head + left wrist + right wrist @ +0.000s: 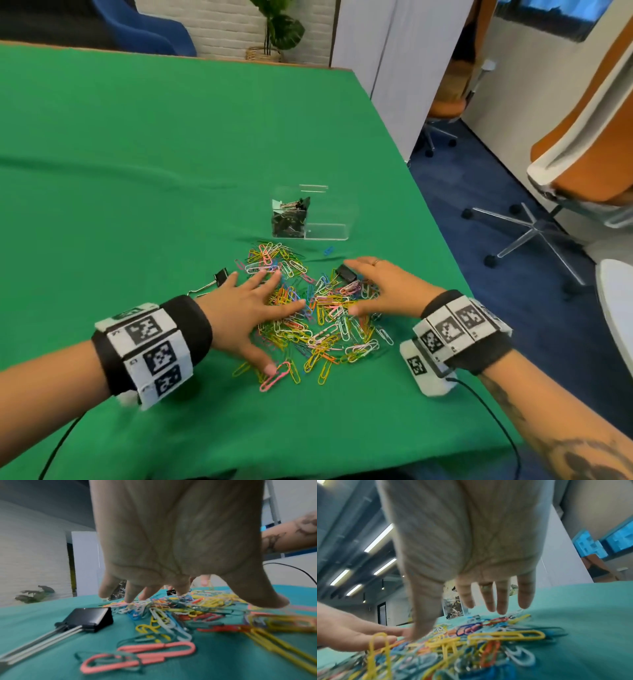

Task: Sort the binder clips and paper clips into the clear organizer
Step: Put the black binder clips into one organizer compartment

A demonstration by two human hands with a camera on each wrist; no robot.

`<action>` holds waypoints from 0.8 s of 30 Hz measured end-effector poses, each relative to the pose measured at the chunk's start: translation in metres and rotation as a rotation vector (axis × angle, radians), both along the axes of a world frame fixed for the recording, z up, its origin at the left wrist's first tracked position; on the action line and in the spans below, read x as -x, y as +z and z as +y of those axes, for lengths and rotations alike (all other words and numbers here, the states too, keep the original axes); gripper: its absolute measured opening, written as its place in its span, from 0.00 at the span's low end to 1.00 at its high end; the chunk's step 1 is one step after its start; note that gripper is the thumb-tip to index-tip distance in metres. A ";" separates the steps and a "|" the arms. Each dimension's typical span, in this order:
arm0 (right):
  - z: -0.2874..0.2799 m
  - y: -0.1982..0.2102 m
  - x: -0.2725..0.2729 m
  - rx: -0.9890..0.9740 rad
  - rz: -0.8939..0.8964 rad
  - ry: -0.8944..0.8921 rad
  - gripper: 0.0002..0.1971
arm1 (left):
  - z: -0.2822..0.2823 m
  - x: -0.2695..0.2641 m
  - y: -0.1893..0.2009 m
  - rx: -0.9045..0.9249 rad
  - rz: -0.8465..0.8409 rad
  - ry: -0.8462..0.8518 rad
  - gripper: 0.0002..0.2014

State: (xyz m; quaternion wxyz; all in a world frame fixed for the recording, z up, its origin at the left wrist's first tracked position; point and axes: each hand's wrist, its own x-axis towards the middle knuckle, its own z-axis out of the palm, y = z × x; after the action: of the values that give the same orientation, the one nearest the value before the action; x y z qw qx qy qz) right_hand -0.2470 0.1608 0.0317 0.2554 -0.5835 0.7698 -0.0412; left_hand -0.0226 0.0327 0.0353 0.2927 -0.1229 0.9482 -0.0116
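Note:
A heap of coloured paper clips [318, 318] lies on the green cloth. My left hand [253, 308] rests flat on its left side with fingers spread and straight, gripping nothing. On the heap's right side my right hand [371, 287] lies the same way, palm down. One black binder clip [221, 275] sits just left of my left fingers, large in the left wrist view [89, 619]. Another black binder clip [346, 273] lies by my right fingertips. Beyond the heap stands the clear organizer [329, 231], its left compartment holding black binder clips.
A lone blue paper clip [328, 250] lies between the heap and the organizer. The table's right edge [442, 240] drops to blue carpet with orange office chairs [582, 164]. Thin cables trail from both wrists toward the near edge.

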 end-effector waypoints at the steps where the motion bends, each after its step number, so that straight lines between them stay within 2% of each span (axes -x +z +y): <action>1: -0.005 0.003 0.001 0.068 0.019 -0.023 0.39 | 0.002 0.002 0.001 -0.032 0.016 0.021 0.52; 4: -0.023 0.008 -0.002 0.074 0.118 0.001 0.27 | 0.013 0.013 -0.002 -0.071 -0.015 0.027 0.52; 7: -0.040 0.007 -0.007 0.005 0.172 0.103 0.23 | 0.021 0.021 -0.004 -0.080 -0.038 0.014 0.49; 10: -0.050 0.010 -0.005 0.002 0.168 0.129 0.20 | 0.016 0.024 0.008 -0.155 0.045 0.052 0.52; 13: -0.048 0.016 0.006 0.051 0.030 0.019 0.18 | 0.002 0.023 0.019 -0.153 0.151 0.098 0.51; 17: -0.040 0.036 0.034 0.260 -0.236 -0.252 0.15 | -0.008 0.034 0.021 -0.076 0.192 0.089 0.38; 22: -0.031 0.049 0.046 0.336 -0.247 -0.322 0.15 | 0.022 0.073 0.006 -0.124 0.155 -0.152 0.35; 24: -0.029 0.050 0.044 0.359 -0.267 -0.321 0.15 | 0.028 0.079 0.002 -0.089 0.082 -0.180 0.34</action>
State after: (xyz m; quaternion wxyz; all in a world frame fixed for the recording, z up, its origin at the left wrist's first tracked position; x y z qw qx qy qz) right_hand -0.2912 0.1317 0.0820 0.2372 -0.4793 0.7924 -0.2935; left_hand -0.1013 0.0605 0.0368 0.2566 -0.0245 0.9662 0.0094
